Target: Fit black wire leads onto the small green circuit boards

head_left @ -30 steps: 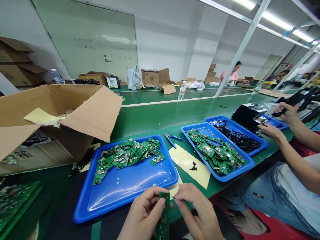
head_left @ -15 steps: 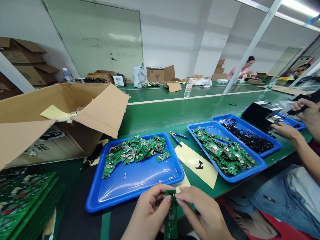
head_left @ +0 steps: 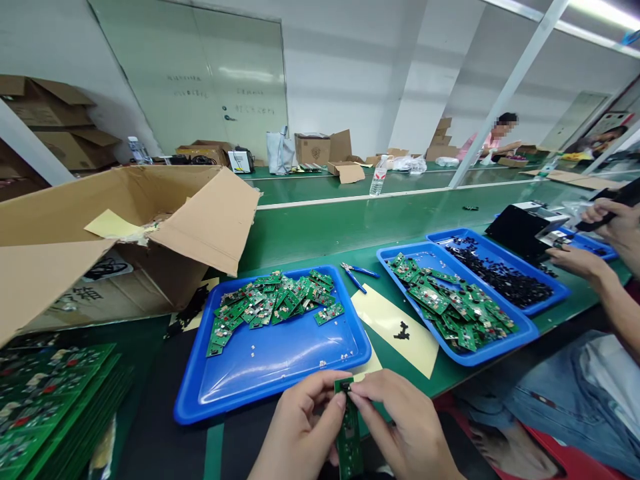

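Observation:
My left hand grips a narrow green circuit board near the bottom of the view, its thumb on the board's face. The board stands roughly upright, with a small black part at its upper end. Close against that end, my right hand has thumb and index finger pinched together. Whatever lies between those right fingertips is too small to make out. Beyond my hands sits a blue tray with a heap of small circuit boards.
A second blue tray holds more boards; behind it another tray holds black parts. Blue-handled cutters and yellow paper lie between trays. Left are a carton and stacked board panels. A co-worker's hands work at right.
The board tilts slightly, and my right fingertips have come in closer over its upper end. The whole view has shifted a little. My left hand keeps its hold.

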`<state>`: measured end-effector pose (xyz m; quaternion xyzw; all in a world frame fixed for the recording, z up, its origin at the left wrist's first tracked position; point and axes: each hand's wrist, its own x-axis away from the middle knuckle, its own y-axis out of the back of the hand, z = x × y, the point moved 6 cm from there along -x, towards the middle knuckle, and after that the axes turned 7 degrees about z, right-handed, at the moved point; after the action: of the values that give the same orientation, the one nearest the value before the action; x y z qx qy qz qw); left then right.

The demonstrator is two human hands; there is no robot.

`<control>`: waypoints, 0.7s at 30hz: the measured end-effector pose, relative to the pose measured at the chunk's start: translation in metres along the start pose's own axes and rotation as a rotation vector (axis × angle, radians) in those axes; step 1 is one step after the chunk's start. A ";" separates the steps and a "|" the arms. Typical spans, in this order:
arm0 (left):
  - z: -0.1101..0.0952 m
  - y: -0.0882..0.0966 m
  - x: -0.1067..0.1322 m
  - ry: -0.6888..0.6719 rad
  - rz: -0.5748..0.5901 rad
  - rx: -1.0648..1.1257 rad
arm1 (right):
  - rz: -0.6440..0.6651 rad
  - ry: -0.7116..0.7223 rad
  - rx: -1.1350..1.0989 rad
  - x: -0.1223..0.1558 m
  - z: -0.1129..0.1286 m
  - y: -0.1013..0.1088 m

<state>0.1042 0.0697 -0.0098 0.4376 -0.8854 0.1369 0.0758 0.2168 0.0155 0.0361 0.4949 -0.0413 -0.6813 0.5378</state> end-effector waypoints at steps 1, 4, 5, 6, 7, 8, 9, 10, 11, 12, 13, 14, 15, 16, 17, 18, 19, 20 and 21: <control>0.000 -0.001 0.000 -0.005 0.003 0.001 | -0.007 0.003 0.006 0.000 0.000 -0.001; 0.000 -0.002 0.001 -0.019 -0.046 0.004 | -0.032 0.015 0.023 0.001 0.000 -0.002; -0.001 -0.002 0.002 -0.028 -0.078 0.004 | -0.043 0.019 0.032 0.001 0.000 -0.003; -0.001 -0.001 0.002 -0.038 -0.108 -0.001 | -0.056 0.022 0.042 0.002 0.000 -0.003; -0.001 -0.002 0.003 -0.049 -0.122 -0.008 | -0.067 0.026 0.051 0.002 0.001 -0.004; -0.001 -0.002 0.003 -0.063 -0.129 -0.015 | -0.077 0.029 0.061 0.003 0.001 -0.004; -0.001 -0.002 0.004 -0.078 -0.131 -0.020 | -0.088 0.030 0.068 0.004 0.002 -0.005; -0.001 -0.002 0.004 -0.092 -0.132 -0.020 | -0.092 0.029 0.072 0.004 0.002 -0.005; -0.001 -0.002 0.003 -0.107 -0.135 -0.017 | -0.090 0.029 0.071 0.004 0.003 -0.006; -0.001 0.000 0.003 -0.123 -0.143 -0.011 | -0.087 0.027 0.068 0.004 0.004 -0.007; -0.001 0.001 0.004 -0.138 -0.154 -0.004 | -0.083 0.023 0.062 0.004 0.004 -0.008; 0.000 0.002 0.004 -0.151 -0.166 0.003 | -0.072 0.019 0.052 0.004 0.005 -0.009; 0.000 0.004 0.004 -0.161 -0.177 0.009 | -0.057 0.012 0.035 0.004 0.005 -0.010; 0.001 0.004 0.004 -0.169 -0.186 0.014 | -0.043 -0.003 0.013 0.003 0.004 -0.011; 0.001 0.005 0.004 -0.174 -0.191 0.016 | -0.030 -0.025 -0.014 0.003 0.002 -0.011; 0.002 0.005 0.005 -0.177 -0.193 0.016 | -0.016 -0.049 -0.042 0.003 0.001 -0.011; 0.002 0.005 0.005 -0.180 -0.195 0.017 | -0.003 -0.069 -0.068 0.003 -0.001 -0.011; 0.002 0.005 0.005 -0.181 -0.196 0.021 | 0.010 -0.087 -0.089 0.003 -0.002 -0.012; 0.003 0.005 0.004 -0.180 -0.196 0.027 | 0.023 -0.100 -0.101 0.004 -0.003 -0.012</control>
<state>0.0976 0.0684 -0.0121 0.5336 -0.8397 0.1009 0.0029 0.2111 0.0195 0.0250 0.4321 -0.0396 -0.7000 0.5673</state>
